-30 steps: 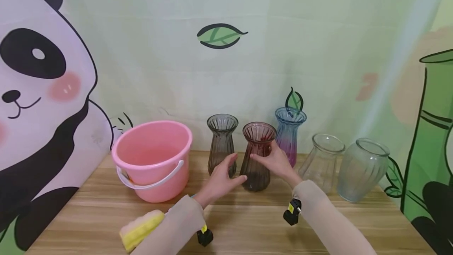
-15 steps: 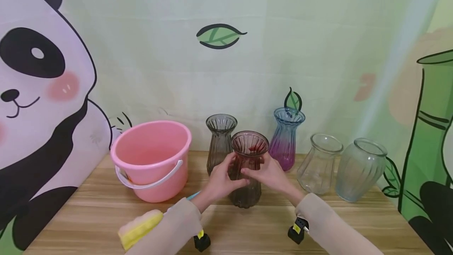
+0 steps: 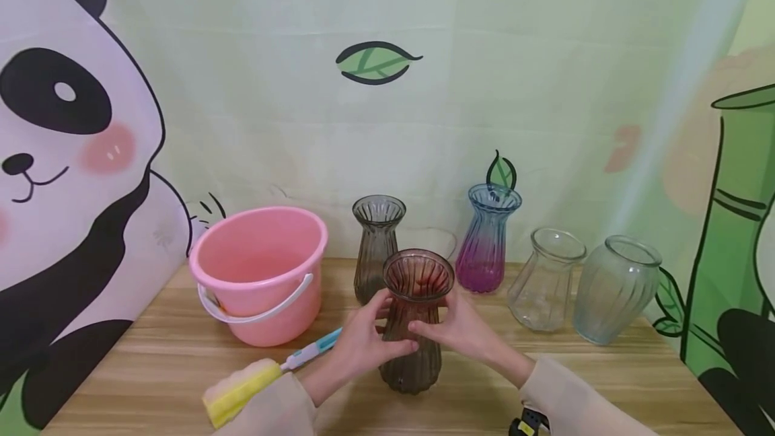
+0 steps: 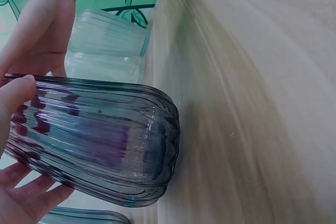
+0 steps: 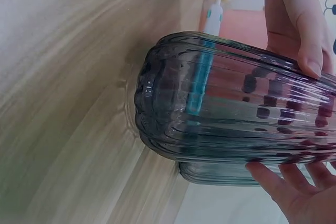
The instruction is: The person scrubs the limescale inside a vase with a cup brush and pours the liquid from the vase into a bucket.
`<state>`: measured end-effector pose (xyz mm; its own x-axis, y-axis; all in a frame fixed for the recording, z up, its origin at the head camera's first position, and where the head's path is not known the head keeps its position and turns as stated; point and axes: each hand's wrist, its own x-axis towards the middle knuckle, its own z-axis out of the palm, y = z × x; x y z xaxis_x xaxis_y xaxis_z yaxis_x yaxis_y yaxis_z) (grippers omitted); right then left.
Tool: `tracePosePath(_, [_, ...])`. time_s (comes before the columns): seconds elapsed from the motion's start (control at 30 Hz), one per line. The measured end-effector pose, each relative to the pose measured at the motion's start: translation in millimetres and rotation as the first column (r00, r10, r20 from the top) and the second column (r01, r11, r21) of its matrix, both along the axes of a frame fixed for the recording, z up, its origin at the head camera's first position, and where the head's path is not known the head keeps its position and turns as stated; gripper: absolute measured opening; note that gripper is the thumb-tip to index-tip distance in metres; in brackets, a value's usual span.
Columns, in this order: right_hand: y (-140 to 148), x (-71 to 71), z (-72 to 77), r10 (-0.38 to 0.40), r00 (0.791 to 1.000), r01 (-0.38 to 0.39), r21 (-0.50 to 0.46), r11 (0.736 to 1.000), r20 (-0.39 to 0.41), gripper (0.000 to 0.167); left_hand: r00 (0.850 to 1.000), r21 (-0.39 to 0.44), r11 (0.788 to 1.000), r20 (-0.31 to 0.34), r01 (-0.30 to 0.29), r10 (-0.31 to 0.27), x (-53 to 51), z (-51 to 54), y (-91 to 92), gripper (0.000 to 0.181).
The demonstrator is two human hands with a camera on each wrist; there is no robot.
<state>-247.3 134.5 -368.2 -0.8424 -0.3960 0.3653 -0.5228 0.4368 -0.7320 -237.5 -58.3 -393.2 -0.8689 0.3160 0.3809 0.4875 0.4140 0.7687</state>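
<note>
Both hands hold a dark, ribbed glass vase (image 3: 413, 362) with a reddish flared top, upright near the front middle of the table. My left hand (image 3: 360, 345) grips its left side, thumb across the front and fingers behind. From the right, my right hand (image 3: 469, 332) grips it the same way. In the left wrist view the vase (image 4: 105, 135) shows its ribbed lower body, with the left thumb on it. The right wrist view shows the vase (image 5: 226, 98) between the right thumb and fingers.
A pink bucket (image 3: 275, 311) stands left, with a yellow sponge brush (image 3: 242, 392) before it. Behind are a grey vase (image 3: 377, 254) and a blue-purple vase (image 3: 482, 247). Two clear vases, one narrow-necked (image 3: 541, 295) and one rounded (image 3: 617, 295), stand right.
The reddish-dark vase has come forward and slightly left, nearer the front edge. The left hand, earlier apart from it, now grips it along with the right hand. More of the brush handle shows.
</note>
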Motion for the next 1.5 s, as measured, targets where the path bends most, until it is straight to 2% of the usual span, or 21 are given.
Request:
tracePosePath(0.1, [0,2.9,-2.1,0.04,0.998,-0.04,-0.001,0.999,0.04,0.053,1.0,0.009,1.0,-0.007,0.003,-0.003,4.1,-3.1,-1.4,0.07])
tracePosePath(0.2, [0,5.0,-3.6,0.058,0.997,-0.058,0.008,0.998,0.049,0.051,1.0,0.012,1.0,0.002,0.012,-0.012,6.6,-5.1,-2.8,0.069])
tracePosePath(0.47, [0,8.8,-6.1,0.084,0.994,-0.082,-0.033,0.996,0.065,0.057,1.0,0.006,1.0,-0.012,0.024,-0.024,7.6,-8.2,-4.5,0.067])
tracePosePath(0.6, [-1,12.2,-8.2,0.09,0.987,-0.082,-0.066,0.994,0.133,0.062,0.999,0.004,0.999,-0.003,0.037,-0.037,9.4,-9.8,-6.9,0.067])
tracePosePath(0.67, [-1,13.9,-9.4,0.097,0.982,-0.086,-0.072,0.994,0.161,0.067,0.998,-0.023,0.998,0.001,0.057,-0.057,11.1,-9.4,-10.0,0.073])
tracePosePath(0.77, [1,15.3,-11.7,0.111,0.98,-0.105,-0.042,0.994,0.167,0.076,0.996,-0.135,0.987,0.018,0.084,-0.083,15.7,-8.0,-20.0,0.083])
tracePosePath(0.87, [5,15.5,-15.5,0.124,0.979,-0.128,0.017,0.992,0.159,0.078,0.997,-0.272,0.959,0.011,0.081,-0.081,18.1,-6.2,-33.7,0.084])
tracePosePath(0.97, [9,14.6,-20.8,0.14,0.975,-0.151,0.054,0.987,0.174,0.079,0.999,-0.364,0.931,-0.02,0.022,-0.032,13.8,-5.6,-44.0,0.07])
tracePosePath(1.07, [14,13.1,-25.9,0.149,0.971,-0.168,0.089,0.982,0.189,0.083,0.999,-0.443,0.895,-0.029,-0.047,0.038,2.6,-4.1,-48.3,0.057])
tracePosePath(1.17, [17,11.6,-30.2,0.155,0.967,-0.181,0.119,0.976,0.201,0.087,0.995,-0.535,0.84,-0.007,-0.091,0.104,-10.4,-4.3,-48.0,0.054])
tracePosePath(1.3, [18,9.1,-34.6,0.163,0.966,-0.192,0.136,0.972,0.202,0.089,0.986,-0.638,0.762,0.028,-0.11,0.166,-27.0,-9.3,-44.2,0.055])
tracePosePath(1.4, [18,7.8,-35.4,0.172,0.964,-0.201,0.131,0.971,0.204,0.087,0.98,-0.681,0.724,0.045,-0.11,0.191,-38.9,-16.3,-40.9,0.051])
tracePosePath(1.5, [17,6.6,-33.7,0.185,0.956,-0.217,0.123,0.968,0.229,0.085,0.973,-0.707,0.696,0.044,-0.128,0.225,-50.3,-22.1,-35.7,0.034])
